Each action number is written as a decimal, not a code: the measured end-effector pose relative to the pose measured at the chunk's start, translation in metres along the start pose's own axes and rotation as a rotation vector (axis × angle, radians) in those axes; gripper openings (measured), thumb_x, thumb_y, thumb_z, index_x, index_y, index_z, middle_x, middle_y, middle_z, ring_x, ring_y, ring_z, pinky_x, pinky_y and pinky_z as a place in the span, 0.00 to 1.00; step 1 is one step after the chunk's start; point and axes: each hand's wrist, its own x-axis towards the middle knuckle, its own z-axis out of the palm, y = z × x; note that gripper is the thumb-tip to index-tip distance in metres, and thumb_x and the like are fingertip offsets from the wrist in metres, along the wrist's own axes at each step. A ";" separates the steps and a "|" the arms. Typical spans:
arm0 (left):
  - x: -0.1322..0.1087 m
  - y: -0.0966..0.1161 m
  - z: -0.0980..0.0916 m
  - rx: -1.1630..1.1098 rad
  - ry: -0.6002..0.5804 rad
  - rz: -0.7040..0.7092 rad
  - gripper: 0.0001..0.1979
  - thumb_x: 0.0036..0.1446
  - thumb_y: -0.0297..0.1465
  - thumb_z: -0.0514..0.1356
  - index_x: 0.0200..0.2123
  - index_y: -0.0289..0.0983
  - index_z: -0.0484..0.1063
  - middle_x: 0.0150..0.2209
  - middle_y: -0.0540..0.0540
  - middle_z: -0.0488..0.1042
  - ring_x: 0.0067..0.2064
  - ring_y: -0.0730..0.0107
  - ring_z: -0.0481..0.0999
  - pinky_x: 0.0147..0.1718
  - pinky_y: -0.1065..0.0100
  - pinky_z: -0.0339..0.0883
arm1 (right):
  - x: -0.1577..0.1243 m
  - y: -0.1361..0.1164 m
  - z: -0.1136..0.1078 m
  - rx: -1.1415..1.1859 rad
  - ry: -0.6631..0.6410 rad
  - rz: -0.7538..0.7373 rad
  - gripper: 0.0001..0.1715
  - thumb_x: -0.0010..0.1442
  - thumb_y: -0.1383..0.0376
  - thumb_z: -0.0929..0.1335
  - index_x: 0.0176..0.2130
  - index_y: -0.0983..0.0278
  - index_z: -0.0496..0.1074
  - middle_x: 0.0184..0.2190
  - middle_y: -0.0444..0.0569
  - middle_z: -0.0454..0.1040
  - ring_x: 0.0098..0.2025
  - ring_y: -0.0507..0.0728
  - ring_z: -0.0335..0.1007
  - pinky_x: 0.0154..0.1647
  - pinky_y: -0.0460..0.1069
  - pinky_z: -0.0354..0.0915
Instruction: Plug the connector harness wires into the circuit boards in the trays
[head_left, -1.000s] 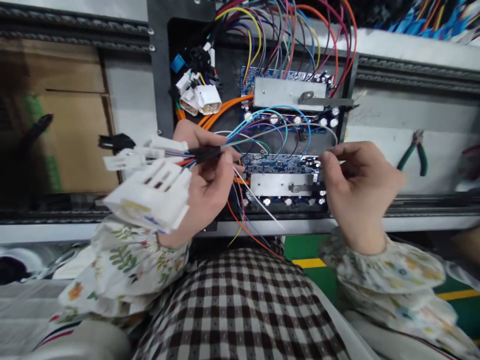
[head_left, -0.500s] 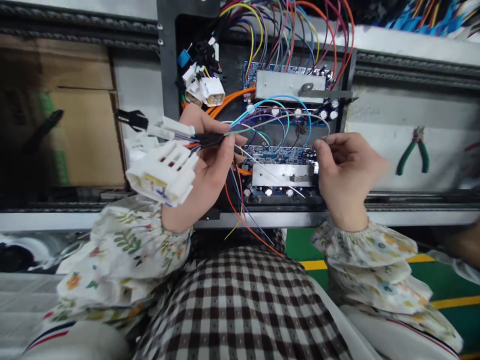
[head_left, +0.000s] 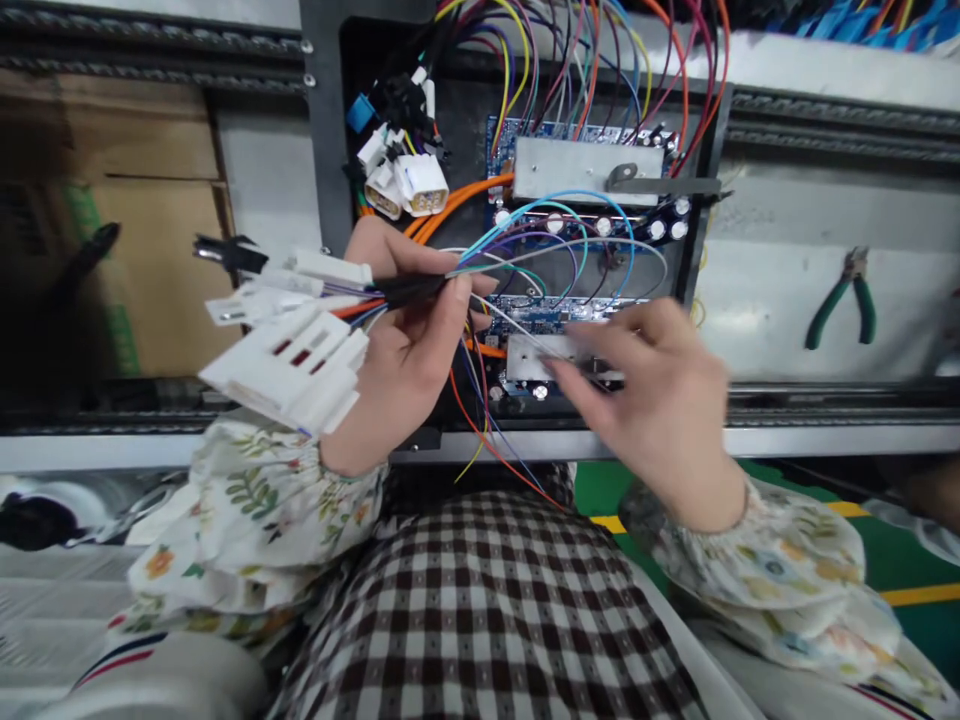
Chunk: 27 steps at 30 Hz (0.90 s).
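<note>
Gripping wire harness [head_left: 405, 290] in left hand [head_left: 409, 375], right hand [head_left: 645, 400] half-open over circuit board [head_left: 547, 315], green pliers [head_left: 840, 312] beyond

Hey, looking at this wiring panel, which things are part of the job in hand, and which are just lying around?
Part of the job: left hand gripping a wire harness with white plastic connectors; right hand over the metal plate by the lower circuit board.

Just nearby: green-handled pliers; cardboard sheet.
</note>
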 end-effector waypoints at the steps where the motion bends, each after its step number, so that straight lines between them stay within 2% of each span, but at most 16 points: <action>1: 0.000 0.001 0.000 0.006 -0.010 -0.002 0.03 0.61 0.31 0.58 0.33 0.40 0.67 0.33 0.52 0.76 0.28 0.75 0.79 0.27 0.74 0.76 | -0.001 -0.004 -0.003 -0.006 -0.049 -0.050 0.07 0.58 0.61 0.66 0.35 0.60 0.73 0.33 0.49 0.71 0.30 0.54 0.67 0.26 0.49 0.59; 3: 0.000 0.003 0.000 0.035 -0.020 -0.022 0.05 0.62 0.31 0.56 0.32 0.39 0.68 0.34 0.51 0.75 0.29 0.74 0.79 0.27 0.74 0.76 | -0.001 -0.006 -0.007 -0.055 -0.048 -0.028 0.08 0.58 0.65 0.64 0.34 0.61 0.73 0.33 0.50 0.71 0.30 0.54 0.67 0.27 0.49 0.59; 5: 0.000 0.002 -0.001 0.037 -0.027 -0.023 0.03 0.61 0.30 0.57 0.34 0.38 0.67 0.38 0.49 0.74 0.31 0.73 0.80 0.30 0.74 0.77 | 0.002 -0.001 -0.006 -0.095 0.048 0.083 0.07 0.56 0.67 0.64 0.33 0.63 0.72 0.30 0.50 0.71 0.31 0.55 0.67 0.30 0.50 0.60; 8: 0.001 0.000 -0.005 0.030 -0.044 0.005 0.04 0.60 0.32 0.58 0.36 0.39 0.65 0.38 0.50 0.72 0.33 0.73 0.80 0.33 0.73 0.78 | 0.011 0.009 0.005 0.102 0.156 0.228 0.05 0.55 0.66 0.66 0.32 0.63 0.72 0.27 0.46 0.73 0.25 0.52 0.65 0.27 0.48 0.60; 11: 0.002 -0.004 -0.006 0.052 -0.059 0.015 0.05 0.60 0.34 0.59 0.34 0.39 0.66 0.34 0.52 0.74 0.32 0.74 0.80 0.33 0.73 0.78 | 0.019 0.013 0.022 0.281 0.162 0.300 0.01 0.54 0.66 0.68 0.30 0.62 0.71 0.26 0.43 0.73 0.21 0.48 0.61 0.23 0.46 0.59; 15: 0.003 -0.006 -0.004 0.033 -0.029 -0.002 0.05 0.60 0.34 0.60 0.36 0.39 0.67 0.34 0.52 0.76 0.32 0.74 0.79 0.33 0.73 0.77 | 0.023 0.014 0.033 0.256 0.149 0.320 0.01 0.52 0.68 0.68 0.28 0.61 0.71 0.25 0.43 0.73 0.21 0.48 0.60 0.23 0.46 0.58; 20: 0.002 -0.006 -0.002 0.035 -0.057 -0.110 0.07 0.60 0.36 0.59 0.36 0.39 0.68 0.33 0.52 0.78 0.24 0.76 0.76 0.25 0.73 0.75 | 0.025 0.014 0.030 0.218 0.113 0.297 0.02 0.50 0.68 0.70 0.27 0.61 0.72 0.22 0.41 0.72 0.19 0.48 0.58 0.22 0.46 0.56; 24: 0.002 -0.007 0.001 -0.052 0.002 -0.046 0.05 0.57 0.33 0.61 0.34 0.41 0.66 0.31 0.54 0.77 0.24 0.76 0.76 0.22 0.74 0.74 | 0.025 0.014 0.027 0.210 0.116 0.292 0.02 0.50 0.68 0.70 0.26 0.61 0.73 0.21 0.41 0.72 0.20 0.49 0.60 0.23 0.47 0.57; 27: 0.001 -0.008 0.002 -0.034 0.016 -0.053 0.06 0.57 0.35 0.61 0.34 0.41 0.67 0.31 0.54 0.77 0.23 0.77 0.76 0.21 0.75 0.73 | 0.025 0.014 0.027 0.213 0.105 0.276 0.02 0.50 0.68 0.70 0.26 0.61 0.72 0.22 0.42 0.73 0.20 0.49 0.61 0.24 0.47 0.57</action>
